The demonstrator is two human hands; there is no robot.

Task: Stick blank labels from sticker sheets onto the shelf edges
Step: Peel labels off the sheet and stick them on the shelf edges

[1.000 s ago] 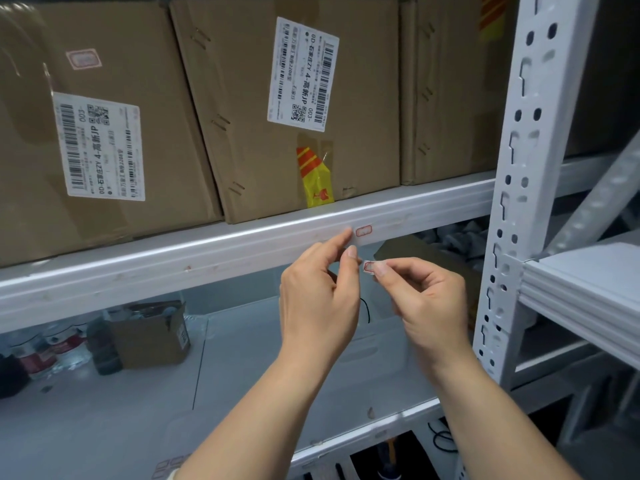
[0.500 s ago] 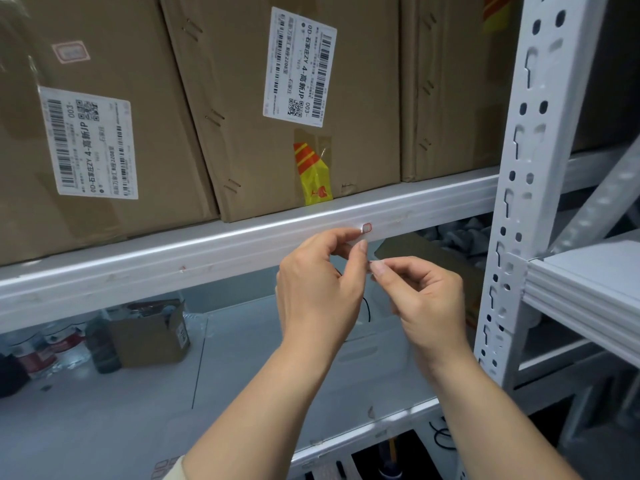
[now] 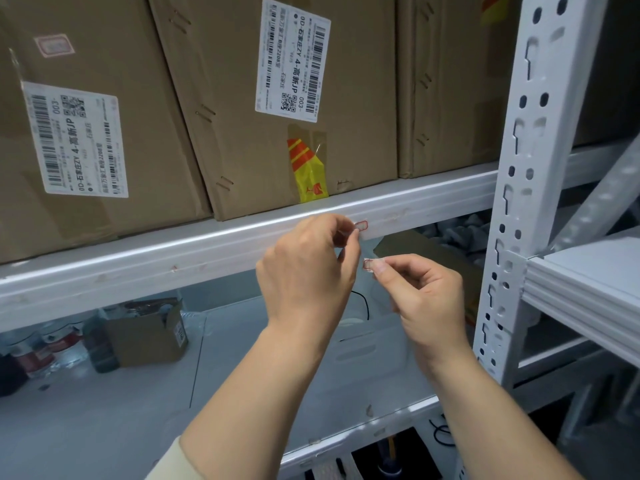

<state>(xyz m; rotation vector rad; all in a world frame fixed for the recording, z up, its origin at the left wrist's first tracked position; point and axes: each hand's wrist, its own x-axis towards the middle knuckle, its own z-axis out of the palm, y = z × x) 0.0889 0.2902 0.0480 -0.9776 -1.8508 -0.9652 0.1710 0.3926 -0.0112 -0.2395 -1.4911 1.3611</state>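
Labels with red borders sit at the centre of the frame: one label is stuck on the pale grey shelf edge, and a second label is pinched between thumb and forefinger of the right hand, just below and right of the first. The left hand is raised in front of the shelf edge with its fingers curled, fingertips close to the stuck label; whether they hold anything cannot be told. The two hands are near each other but apart. Above the shelf edge, three cardboard boxes fill the upper frame, the middle box carrying a white barcode sticker and a strip of yellow and red tape. A white perforated upright post stands at the right. On the lower shelf at the lower left sit a small open carton and some bottles.
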